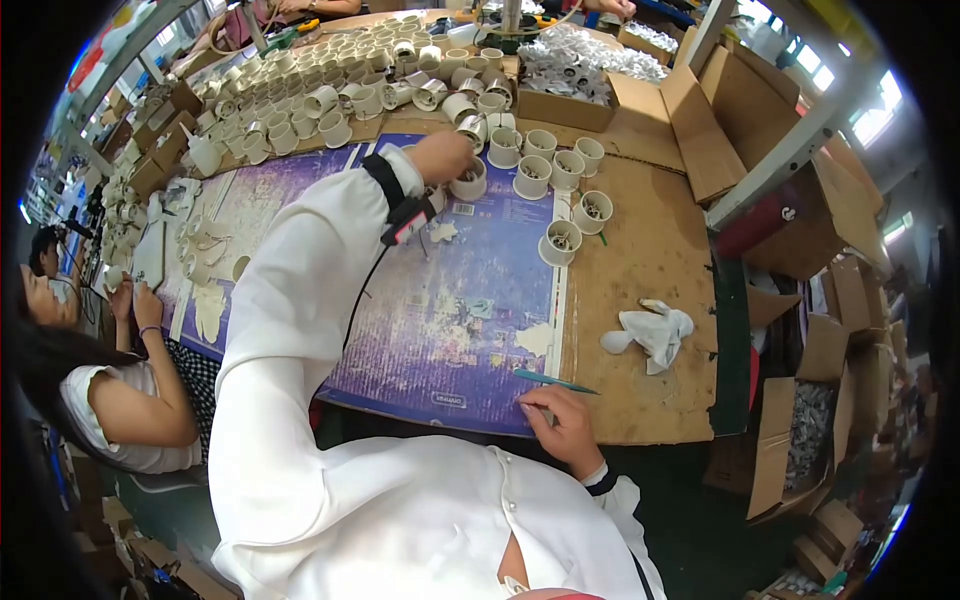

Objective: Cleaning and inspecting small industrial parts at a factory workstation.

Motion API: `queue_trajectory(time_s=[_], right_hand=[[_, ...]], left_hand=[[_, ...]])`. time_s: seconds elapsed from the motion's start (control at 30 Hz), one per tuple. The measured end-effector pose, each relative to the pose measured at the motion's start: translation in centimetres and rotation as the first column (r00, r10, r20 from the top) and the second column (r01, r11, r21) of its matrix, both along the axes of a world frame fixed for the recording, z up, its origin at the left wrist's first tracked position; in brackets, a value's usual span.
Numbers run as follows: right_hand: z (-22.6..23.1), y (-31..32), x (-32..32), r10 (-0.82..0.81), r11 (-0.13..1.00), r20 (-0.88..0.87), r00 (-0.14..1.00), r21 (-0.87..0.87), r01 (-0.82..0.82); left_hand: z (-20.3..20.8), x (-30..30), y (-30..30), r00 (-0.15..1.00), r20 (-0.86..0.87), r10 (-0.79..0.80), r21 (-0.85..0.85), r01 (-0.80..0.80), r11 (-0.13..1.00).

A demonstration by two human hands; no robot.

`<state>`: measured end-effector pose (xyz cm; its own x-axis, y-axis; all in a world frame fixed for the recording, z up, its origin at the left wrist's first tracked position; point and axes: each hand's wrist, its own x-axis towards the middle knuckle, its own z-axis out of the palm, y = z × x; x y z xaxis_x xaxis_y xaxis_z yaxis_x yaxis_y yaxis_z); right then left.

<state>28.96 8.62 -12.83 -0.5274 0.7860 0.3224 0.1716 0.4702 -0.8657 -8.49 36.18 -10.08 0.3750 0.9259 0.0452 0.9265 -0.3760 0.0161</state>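
Note:
My left arm reaches far across the table, and my left hand (443, 158) is closed at the rim of a white plastic cup (468, 184). Its fingertips are partly hidden there. More white cups (532, 176) with small metal parts inside stand upright just to the right of that one. At the near edge of the table, my right hand (562, 422) rests with loosely bent fingers apart, holding nothing I can see. A slim teal tool (556, 381) lies just beyond its fingers.
A worn purple cardboard sheet (400, 320) covers the table. Many white cups (300, 105) crowd the back left. A box of small white parts (570, 65) stands behind. A crumpled white cloth (655, 333) lies right. At left, a co-worker (140, 400) handles parts. A metal post (775, 160) rises right.

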Motion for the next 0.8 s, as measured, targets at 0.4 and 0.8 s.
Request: queue_trajectory(time_s=[0.4,0.8], right_hand=[[0.1,-0.2,0.0,0.016,0.997,0.043,0.999,0.071,-0.019],[0.7,-0.1,0.0,-0.038,0.998,0.073,0.997,-0.054,0.042]], left_hand=[[5.4,2.4,0.9,0.88,0.455,0.135,-0.143,-0.078,0.987],[0.8,0.0,14.0,0.934,0.059,0.351,-0.141,-0.341,0.93]])
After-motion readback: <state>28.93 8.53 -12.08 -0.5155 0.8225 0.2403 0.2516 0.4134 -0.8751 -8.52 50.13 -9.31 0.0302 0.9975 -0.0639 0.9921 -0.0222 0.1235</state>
